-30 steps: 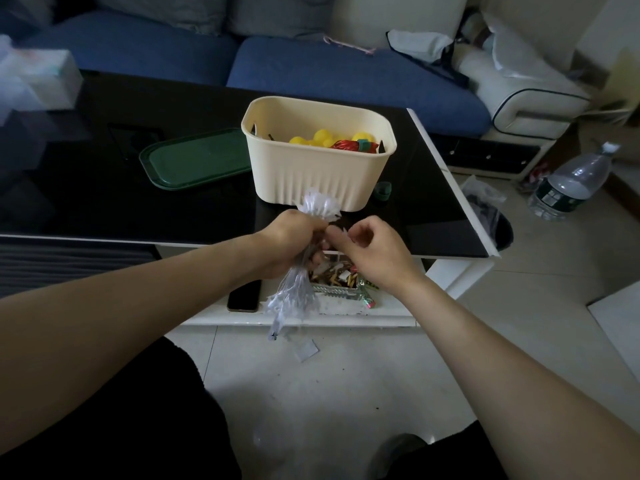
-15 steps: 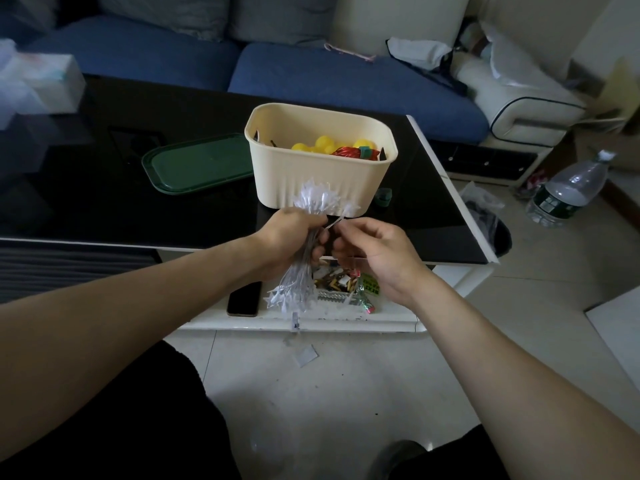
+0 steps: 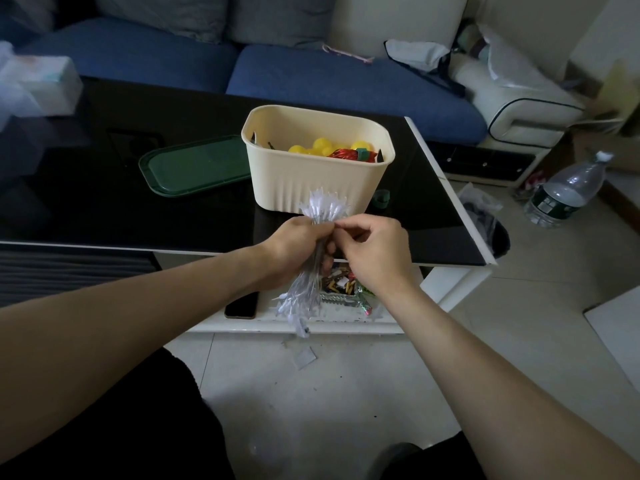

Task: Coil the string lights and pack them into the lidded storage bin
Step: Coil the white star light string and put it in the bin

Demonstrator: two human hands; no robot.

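A bundle of clear string lights (image 3: 304,292) is gathered in my left hand (image 3: 298,244), which grips it around the middle; white bulb tips fan out above my fist and below it. My right hand (image 3: 370,251) pinches a strand at the bundle's top, right beside my left thumb. Behind the hands, the cream storage bin (image 3: 311,178) stands open on the black table (image 3: 86,202), holding yellow balls and a red item. Its dark green lid (image 3: 194,166) lies flat on the table to the bin's left.
A phone (image 3: 242,304) and a tray of small wrapped items (image 3: 341,289) sit on the table's lower white shelf. A tissue pack (image 3: 38,84) is at far left, a water bottle (image 3: 568,192) on the floor right. Blue sofa (image 3: 311,77) behind.
The bundle and both hands have risen slightly toward the bin. My right hand moved from a drawn-out strand to pinching at the bundle's top next to my left hand.
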